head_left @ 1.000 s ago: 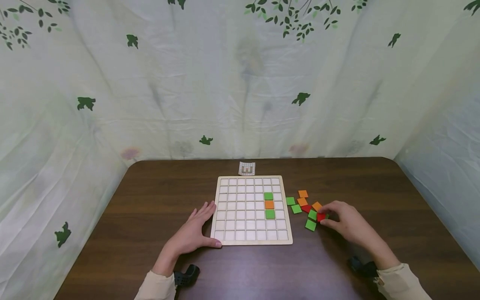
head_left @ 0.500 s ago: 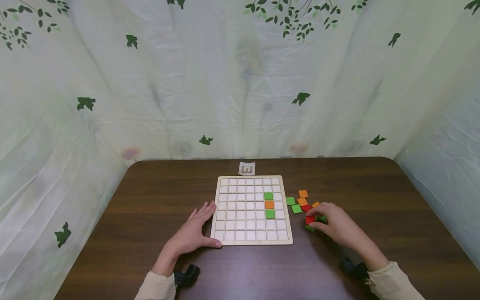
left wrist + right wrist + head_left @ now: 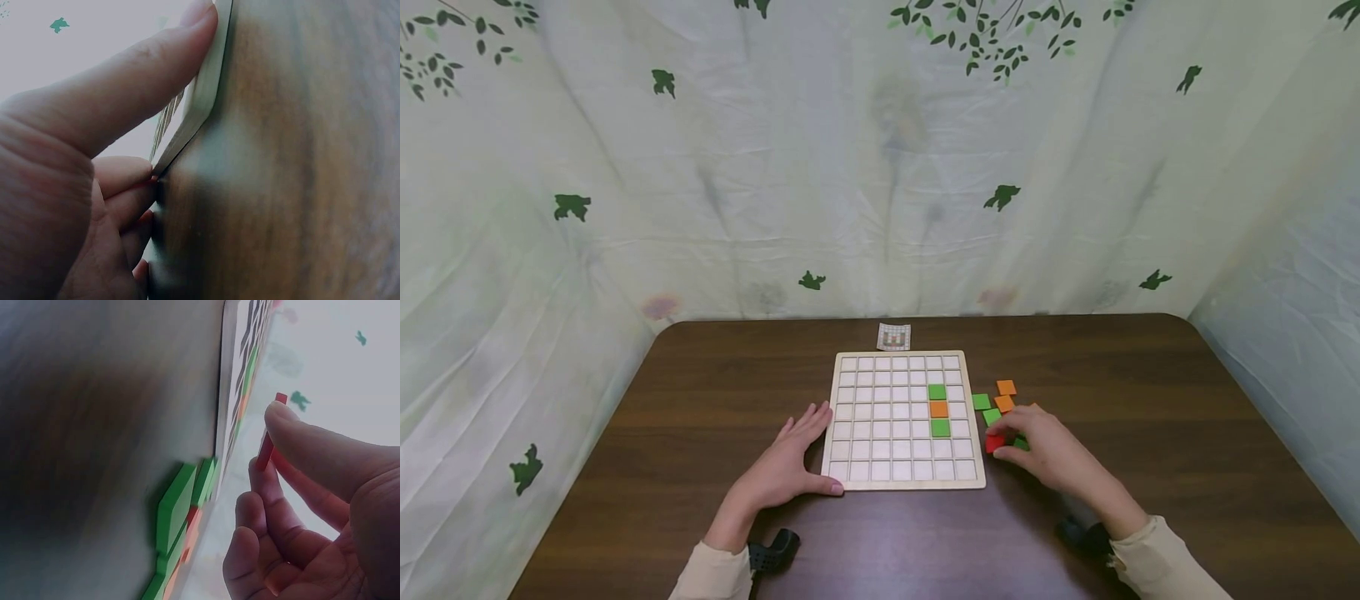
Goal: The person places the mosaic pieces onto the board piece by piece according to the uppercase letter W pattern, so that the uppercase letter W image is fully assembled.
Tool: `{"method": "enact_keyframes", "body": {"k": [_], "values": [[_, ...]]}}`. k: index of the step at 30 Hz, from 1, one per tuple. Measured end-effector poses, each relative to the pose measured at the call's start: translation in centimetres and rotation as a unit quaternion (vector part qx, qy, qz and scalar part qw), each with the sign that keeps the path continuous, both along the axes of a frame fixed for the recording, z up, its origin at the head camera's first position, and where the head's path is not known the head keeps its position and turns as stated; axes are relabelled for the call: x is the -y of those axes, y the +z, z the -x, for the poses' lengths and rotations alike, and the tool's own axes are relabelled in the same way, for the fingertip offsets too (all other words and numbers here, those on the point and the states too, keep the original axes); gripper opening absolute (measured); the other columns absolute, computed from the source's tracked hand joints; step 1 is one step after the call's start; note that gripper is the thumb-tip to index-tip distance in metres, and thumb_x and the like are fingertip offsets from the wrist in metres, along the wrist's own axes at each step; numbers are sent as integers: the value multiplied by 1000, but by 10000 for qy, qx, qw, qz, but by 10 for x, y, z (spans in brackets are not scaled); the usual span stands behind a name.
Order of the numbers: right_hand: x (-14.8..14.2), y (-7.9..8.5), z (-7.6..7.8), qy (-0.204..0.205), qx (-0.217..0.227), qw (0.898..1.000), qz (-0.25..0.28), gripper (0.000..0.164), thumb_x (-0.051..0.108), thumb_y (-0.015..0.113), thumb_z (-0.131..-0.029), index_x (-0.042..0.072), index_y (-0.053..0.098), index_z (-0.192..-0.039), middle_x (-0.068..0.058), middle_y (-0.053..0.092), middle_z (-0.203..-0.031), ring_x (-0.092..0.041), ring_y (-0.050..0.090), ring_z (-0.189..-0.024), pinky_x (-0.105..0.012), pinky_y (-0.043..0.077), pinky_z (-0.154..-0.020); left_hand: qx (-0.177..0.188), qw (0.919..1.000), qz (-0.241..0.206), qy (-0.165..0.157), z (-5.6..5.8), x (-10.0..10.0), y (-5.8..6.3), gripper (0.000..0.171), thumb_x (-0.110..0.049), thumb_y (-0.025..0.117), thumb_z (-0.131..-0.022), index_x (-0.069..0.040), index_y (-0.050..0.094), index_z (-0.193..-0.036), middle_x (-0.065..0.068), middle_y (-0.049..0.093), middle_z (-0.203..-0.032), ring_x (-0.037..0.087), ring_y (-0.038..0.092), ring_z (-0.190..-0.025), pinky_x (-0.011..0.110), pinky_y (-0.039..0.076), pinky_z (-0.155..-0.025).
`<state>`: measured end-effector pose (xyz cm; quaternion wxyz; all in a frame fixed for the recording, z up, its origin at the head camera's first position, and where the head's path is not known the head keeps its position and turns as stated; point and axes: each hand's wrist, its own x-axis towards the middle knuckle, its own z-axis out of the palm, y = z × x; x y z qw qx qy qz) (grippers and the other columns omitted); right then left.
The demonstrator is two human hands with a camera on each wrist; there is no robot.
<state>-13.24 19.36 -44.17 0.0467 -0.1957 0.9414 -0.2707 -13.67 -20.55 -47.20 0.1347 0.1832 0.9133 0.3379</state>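
Between the thumb and fingers of my right hand (image 3: 1047,447), a red square tile (image 3: 994,444) is pinched just off the right edge of the wooden grid board (image 3: 901,451). In the right wrist view the tile (image 3: 267,450) is held edge-on, raised above the table. My left hand (image 3: 786,468) rests along the board's left side, fingers extended at the edge and thumb at the near corner. One column of the board bears a green tile (image 3: 937,392), an orange tile (image 3: 938,409) and another green tile (image 3: 940,428). My right hand hides part of the loose tiles.
Loose green tiles (image 3: 981,402) and orange tiles (image 3: 1005,387) lie right of the board on the brown table (image 3: 737,367). A small card with a printed grid pattern (image 3: 894,337) lies behind the board. A white curtain (image 3: 850,167) hangs beyond the table.
My right hand has carried the red tile leftward from the loose pile to beside the board's right edge. My left hand and the board have stayed in place.
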Motion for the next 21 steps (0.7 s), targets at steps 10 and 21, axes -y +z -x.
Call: {"method": "enact_keyframes", "body": {"k": [10, 21], "values": [[16, 2, 1, 282, -89, 9996, 32, 19, 18, 81, -86, 16, 75, -104, 9, 67, -101, -17, 58, -97, -39, 53, -83, -65, 10000, -1, -34, 0, 0, 0, 117, -45, 89, -71, -2, 25, -158, 12, 19, -166, 29, 8, -154, 55, 3, -122], [30, -2, 6, 546, -112, 9984, 60, 18, 16, 80, -87, 18, 75, -104, 10, 67, -101, -17, 59, -100, -38, 53, -85, -38, 10000, 10, 13, 1, -1, 0, 116, -45, 90, -71, -1, 26, -158, 12, 20, -166, 29, 9, -154, 55, 3, -122]]}}
